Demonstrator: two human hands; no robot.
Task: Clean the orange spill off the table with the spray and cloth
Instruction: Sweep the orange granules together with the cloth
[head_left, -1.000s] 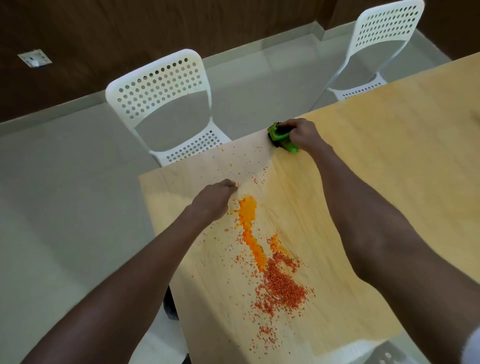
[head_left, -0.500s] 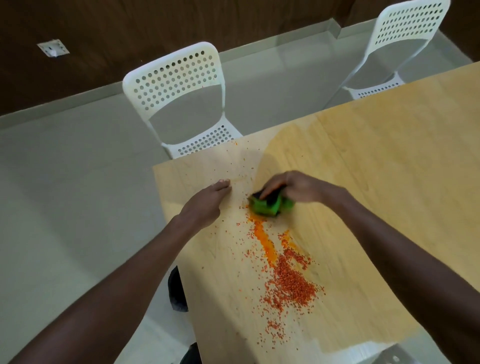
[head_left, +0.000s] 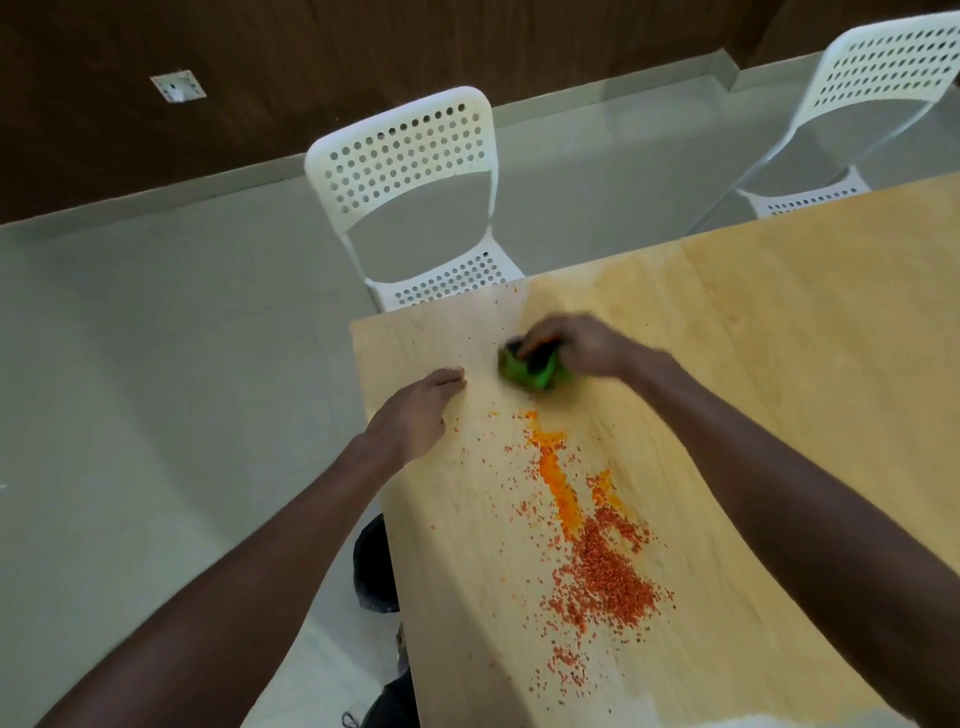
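there, crumpled green cloth (head_left: 530, 370), grainy orange spill (head_left: 597, 551)

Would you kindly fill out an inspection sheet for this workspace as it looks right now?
Surface: wooden table, darker wet sheen on its far part.
Job's things: green cloth beyond the orange spill, which lies unwiped; spray not seen.
Clutter: nothing seen.
Grippers: right hand grips the cloth, blurred; left hand rests flat on the table.
Cables: nothing seen.
Surroundings: two white chairs, grey floor, dark wall with a socket.
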